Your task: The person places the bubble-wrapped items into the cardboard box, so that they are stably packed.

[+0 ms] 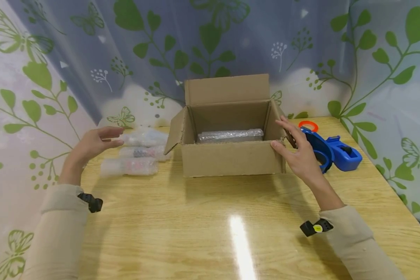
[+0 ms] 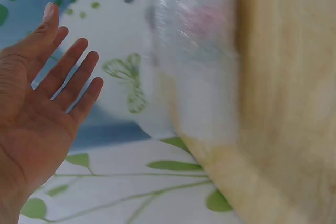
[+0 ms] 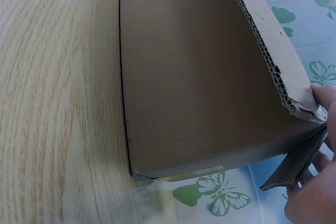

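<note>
A cardboard box [image 1: 231, 160] stands on the table with its top flaps raised or folded outward. Inside it lies something wrapped in bubble wrap [image 1: 231, 135]. My right hand [image 1: 299, 155] grips the box at its right front corner, the thumb on the front rim and the fingers around the side flap [image 3: 294, 163]. To the left, my left hand [image 1: 92, 146] is in the air with its fingers extended, holding nothing. Near its fingertips lie three bubble-wrapped bundles [image 1: 129, 166] side by side; pinkish colour shows through the nearest one [image 2: 207, 72].
Right of the box is a blue tape dispenser [image 1: 346, 155], with another blue tool [image 1: 318, 146] against it. An orange-red ring [image 1: 308, 126] lies behind them. A leaf-patterned curtain [image 1: 231, 46] surrounds the wooden table [image 1: 161, 225] at the back and sides.
</note>
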Available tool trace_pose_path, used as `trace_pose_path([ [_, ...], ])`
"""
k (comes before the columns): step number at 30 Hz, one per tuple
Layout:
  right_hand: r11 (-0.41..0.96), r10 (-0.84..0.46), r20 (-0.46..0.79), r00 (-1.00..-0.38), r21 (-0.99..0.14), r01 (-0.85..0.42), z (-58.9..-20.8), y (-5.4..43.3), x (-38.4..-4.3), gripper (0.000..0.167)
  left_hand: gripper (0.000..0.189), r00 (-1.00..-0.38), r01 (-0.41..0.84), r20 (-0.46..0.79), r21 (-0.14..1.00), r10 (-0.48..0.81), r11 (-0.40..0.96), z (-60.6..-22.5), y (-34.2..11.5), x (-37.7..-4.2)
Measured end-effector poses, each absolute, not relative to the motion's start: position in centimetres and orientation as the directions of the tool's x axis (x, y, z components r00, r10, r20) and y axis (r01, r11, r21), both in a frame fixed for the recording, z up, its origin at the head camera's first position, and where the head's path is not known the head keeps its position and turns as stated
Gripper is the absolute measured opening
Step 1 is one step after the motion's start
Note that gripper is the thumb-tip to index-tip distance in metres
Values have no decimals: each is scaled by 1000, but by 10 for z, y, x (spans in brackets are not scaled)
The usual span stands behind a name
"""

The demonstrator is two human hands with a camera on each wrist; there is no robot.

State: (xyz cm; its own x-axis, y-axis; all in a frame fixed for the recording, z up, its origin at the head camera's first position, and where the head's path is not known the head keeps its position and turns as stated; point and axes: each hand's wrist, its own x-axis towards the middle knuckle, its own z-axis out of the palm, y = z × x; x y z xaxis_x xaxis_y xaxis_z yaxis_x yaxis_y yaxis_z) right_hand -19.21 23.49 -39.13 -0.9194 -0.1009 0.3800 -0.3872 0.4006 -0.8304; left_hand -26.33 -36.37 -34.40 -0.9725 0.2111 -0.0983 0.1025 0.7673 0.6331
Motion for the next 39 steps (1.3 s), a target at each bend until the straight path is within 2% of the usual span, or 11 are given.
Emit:
trace_pose_path([
  [12,403,-98,384,-918,-828,-389,-391,235,-192,59,65,-954,95,-139,696,264,711,-386,-382,-258],
  [23,396,-97,387,-917,-830,-393,-392,235,-192,59,60,-944,93,-168,692,285,716,-408,-383,-252],
  [27,396,-96,394,-914,-827,-398,-391,236,-192,59,56,-942,117,-167,650,292,751,-410,-382,-250],
  [32,397,-94,397,-913,-826,-400,-390,236,-192,60,58,-935,128,-195,596,298,793,-412,-381,-246],
  [39,394,-93,395,-914,-828,-398,-391,235,-192,60,67,-902,111,-248,658,353,745,-424,-381,-241],
])
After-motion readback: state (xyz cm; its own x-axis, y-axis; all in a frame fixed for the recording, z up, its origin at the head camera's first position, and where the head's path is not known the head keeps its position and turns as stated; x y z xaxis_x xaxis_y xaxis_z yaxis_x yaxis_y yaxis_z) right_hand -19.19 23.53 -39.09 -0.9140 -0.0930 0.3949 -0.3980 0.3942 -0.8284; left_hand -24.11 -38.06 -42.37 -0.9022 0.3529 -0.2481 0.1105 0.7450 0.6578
